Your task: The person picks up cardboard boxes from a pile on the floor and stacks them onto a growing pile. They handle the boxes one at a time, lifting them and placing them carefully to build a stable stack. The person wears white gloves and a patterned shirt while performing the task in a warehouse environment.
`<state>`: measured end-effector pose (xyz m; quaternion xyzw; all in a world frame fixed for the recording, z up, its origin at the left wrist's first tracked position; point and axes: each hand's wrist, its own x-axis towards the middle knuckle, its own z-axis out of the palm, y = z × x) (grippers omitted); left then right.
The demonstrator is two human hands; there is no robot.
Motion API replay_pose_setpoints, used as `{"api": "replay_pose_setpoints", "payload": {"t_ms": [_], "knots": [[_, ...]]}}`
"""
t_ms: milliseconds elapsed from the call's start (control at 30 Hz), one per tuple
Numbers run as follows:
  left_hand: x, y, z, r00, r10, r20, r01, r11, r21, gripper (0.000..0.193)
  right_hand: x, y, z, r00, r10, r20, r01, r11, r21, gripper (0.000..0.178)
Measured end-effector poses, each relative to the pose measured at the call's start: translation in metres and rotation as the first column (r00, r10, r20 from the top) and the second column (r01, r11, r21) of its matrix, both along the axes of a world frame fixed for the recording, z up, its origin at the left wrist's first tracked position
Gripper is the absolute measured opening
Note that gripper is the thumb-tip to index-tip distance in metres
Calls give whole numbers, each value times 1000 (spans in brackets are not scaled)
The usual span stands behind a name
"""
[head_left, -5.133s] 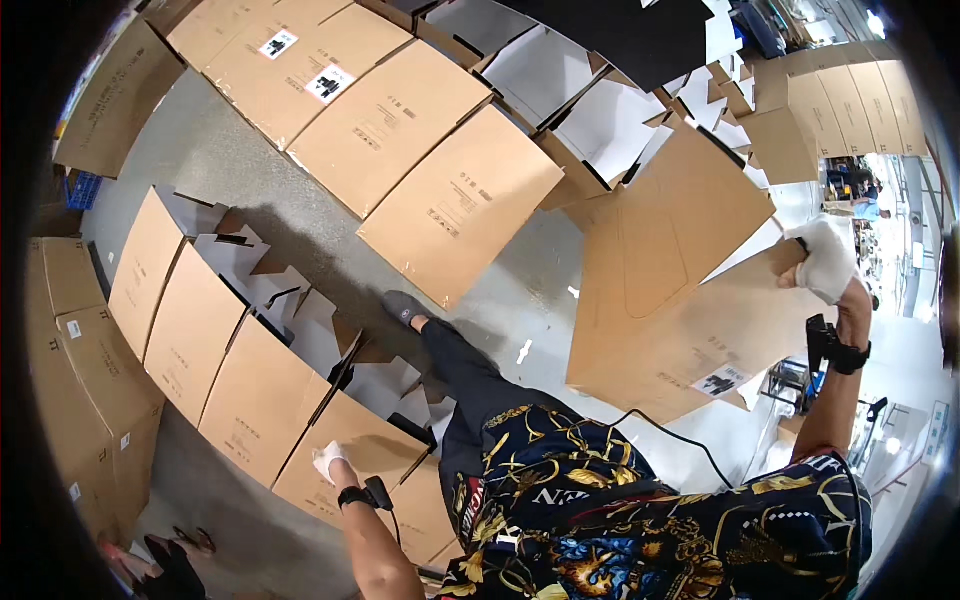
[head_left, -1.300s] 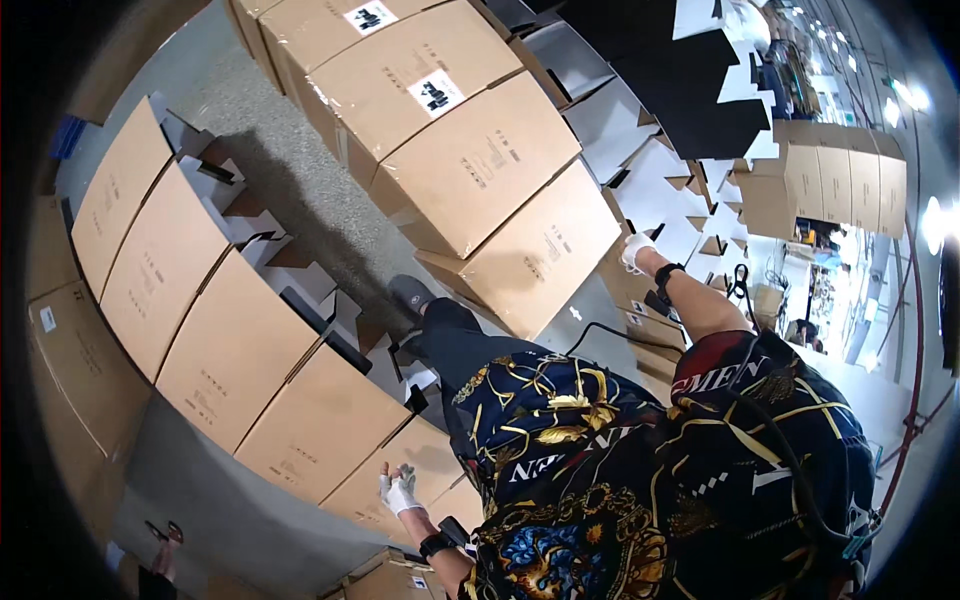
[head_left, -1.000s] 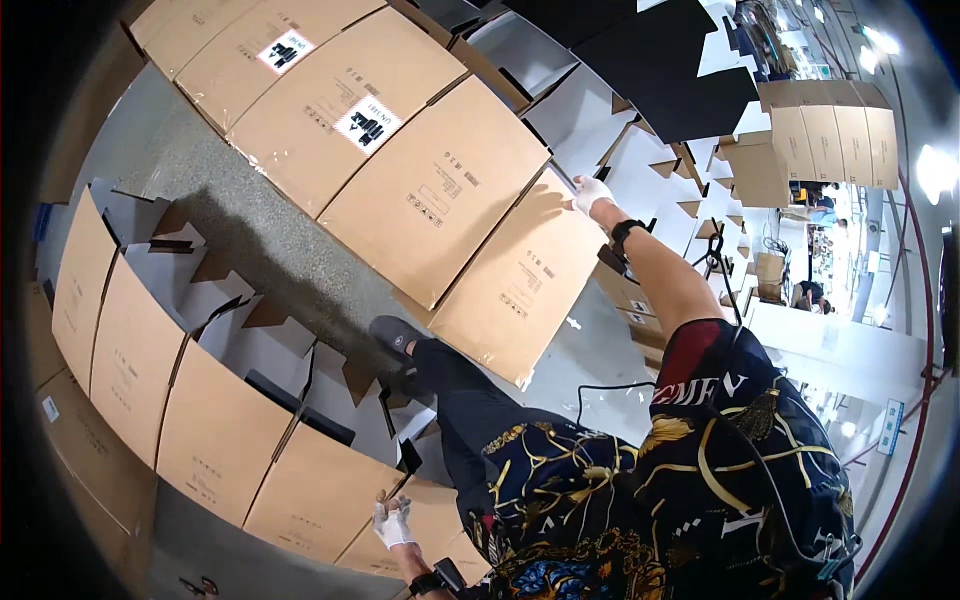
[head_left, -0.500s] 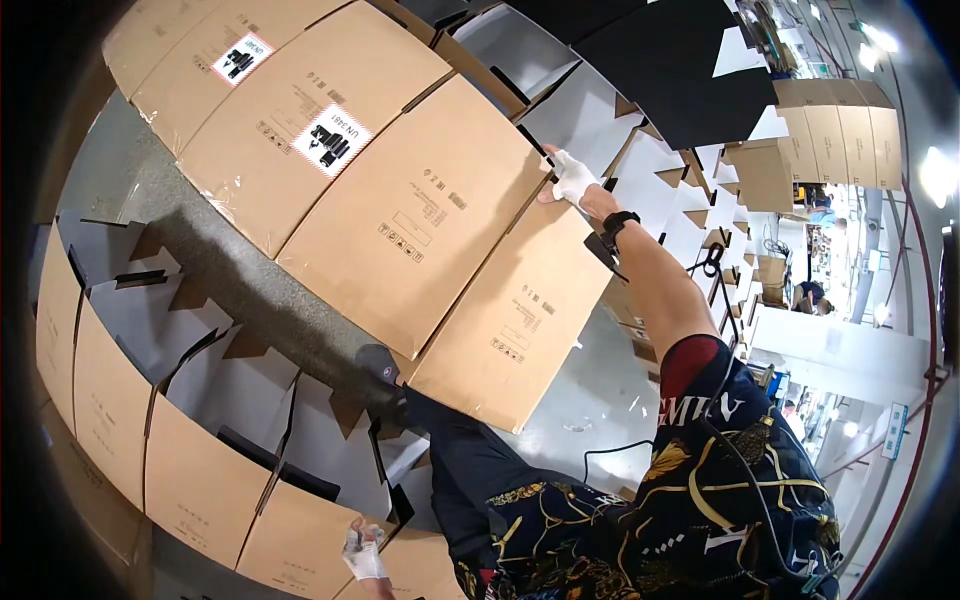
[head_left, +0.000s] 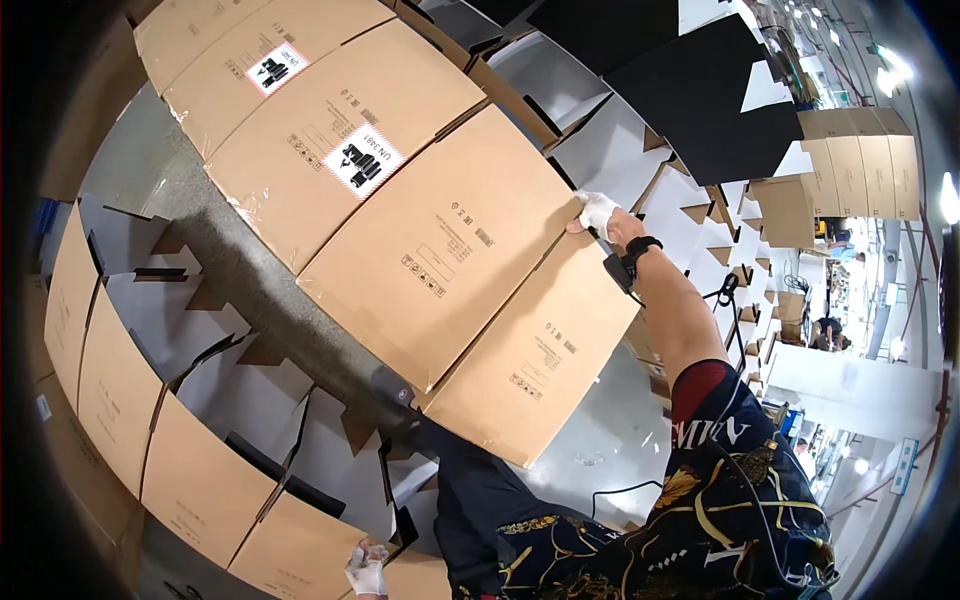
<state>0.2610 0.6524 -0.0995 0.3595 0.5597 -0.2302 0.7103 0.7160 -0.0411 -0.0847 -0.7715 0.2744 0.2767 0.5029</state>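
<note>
My right hand (head_left: 600, 215), in a white glove with bare fingertips, is closed over the top edge of a brown cardboard box (head_left: 440, 240), close to the seam with the neighbouring box (head_left: 540, 345). Its thumb lies on the printed outer face, and the other fingers are partly hidden behind the rim. A black watch sits on that wrist. Low in the picture, my left hand (head_left: 367, 572), also gloved, is by the rim of a box (head_left: 290, 550) in the nearer row. Its fingers are curled, and whatever is between them cannot be made out.
Two rows of open boxes curve past a strip of grey floor (head_left: 270, 290). Black dividers (head_left: 250, 455) stand inside the left row. Black sheets (head_left: 690, 90) cover boxes at the back. Stacked cartons (head_left: 855, 165) rise far right. A cable (head_left: 625, 490) hangs beside my body.
The whole view has shifted, so the upper row appears farther right and lower. My right hand's fingers and thumb look closer together at the box edge. My left hand stays by the nearer row.
</note>
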Motion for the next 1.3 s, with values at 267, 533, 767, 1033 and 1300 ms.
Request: {"api": "replay_pose_setpoints", "payload": {"t_ms": [267, 533, 767, 1033, 1300], "knots": [[-17, 3, -11, 999, -38, 9, 37, 995, 91, 23, -3, 22, 10, 995, -29, -91, 47, 976, 212, 61], [13, -22, 14, 945, -315, 81, 265, 890, 370, 14, -40, 27, 30, 980, 169, -103, -172, 985, -24, 77], [45, -33, -1, 984, -102, 145, 66, 970, 233, 23, -47, 51, 49, 984, 176, -41, -174, 984, 40, 66], [193, -190, -53, 946, -200, 256, 248, 953, -173, 73, -46, 92, 75, 985, 171, -13, -169, 980, 105, 59], [130, -248, -74, 944, -89, 317, 75, 996, 56, 54, -84, 92, 124, 961, 275, 37, -276, 961, 28, 52]]}}
